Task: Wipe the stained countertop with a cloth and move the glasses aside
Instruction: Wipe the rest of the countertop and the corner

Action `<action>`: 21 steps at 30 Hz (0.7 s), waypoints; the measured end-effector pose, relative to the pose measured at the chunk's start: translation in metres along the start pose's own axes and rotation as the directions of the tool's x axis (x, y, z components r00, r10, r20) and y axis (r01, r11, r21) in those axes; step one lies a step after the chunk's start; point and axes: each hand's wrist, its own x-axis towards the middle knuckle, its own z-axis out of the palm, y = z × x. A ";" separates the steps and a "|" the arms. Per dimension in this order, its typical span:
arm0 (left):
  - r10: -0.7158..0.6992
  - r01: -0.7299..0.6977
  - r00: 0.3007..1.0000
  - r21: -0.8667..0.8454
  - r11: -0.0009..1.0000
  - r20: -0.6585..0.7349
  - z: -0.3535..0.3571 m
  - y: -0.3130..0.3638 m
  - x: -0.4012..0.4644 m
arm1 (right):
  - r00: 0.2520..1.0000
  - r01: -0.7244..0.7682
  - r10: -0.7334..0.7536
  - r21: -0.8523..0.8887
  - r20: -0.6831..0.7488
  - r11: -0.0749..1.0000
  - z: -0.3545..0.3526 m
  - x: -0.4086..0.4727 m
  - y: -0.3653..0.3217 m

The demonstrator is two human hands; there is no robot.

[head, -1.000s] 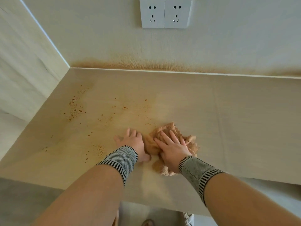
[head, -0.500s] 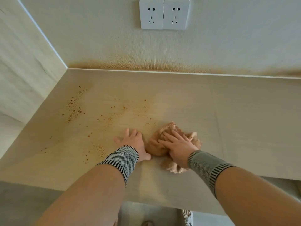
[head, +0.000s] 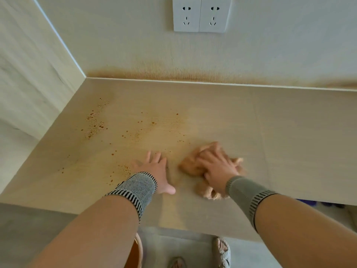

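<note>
A crumpled tan cloth (head: 190,164) lies on the beige countertop (head: 289,136) near its front edge. My right hand (head: 216,165) presses flat on top of the cloth, fingers spread and blurred by motion. My left hand (head: 155,169) rests flat on the bare counter just left of the cloth, fingers straight. Orange-brown stain specks (head: 95,122) scatter over the left and middle of the counter, with a faint orange smear (head: 173,122) near the centre. No glasses are in view.
A stained band (head: 173,74) runs along the foot of the back wall under two white sockets (head: 201,14). A side panel (head: 29,74) closes the counter on the left. Below the front edge are the floor, a sandalled foot (head: 222,250) and a brown rim (head: 135,254).
My right hand has slid the cloth to the right and a little away from my left hand. The left hand has stayed in place on the counter.
</note>
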 end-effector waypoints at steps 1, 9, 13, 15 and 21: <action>-0.003 0.003 1.000 0.014 1.000 0.007 0.002 0.000 -0.002 | 0.987 -0.153 0.156 0.091 -0.025 0.984 -0.005 0.001 0.011; 0.022 -0.021 1.000 0.027 0.999 -0.006 0.016 -0.001 -0.005 | 0.993 -0.102 0.098 0.073 0.059 0.992 0.009 -0.013 -0.057; 0.025 -0.024 1.000 0.023 0.999 -0.015 0.016 -0.005 -0.005 | 0.995 0.067 -0.061 -0.085 0.073 0.994 0.012 -0.016 -0.026; 0.023 -0.023 1.000 0.014 1.000 -0.010 0.017 -0.004 -0.005 | 0.982 -0.190 0.191 0.053 -0.017 0.980 0.010 -0.020 0.002; 0.031 -0.032 0.999 -0.026 0.999 -0.009 0.017 -0.006 -0.005 | 0.862 -0.496 0.507 0.219 0.007 0.841 0.014 -0.019 -0.041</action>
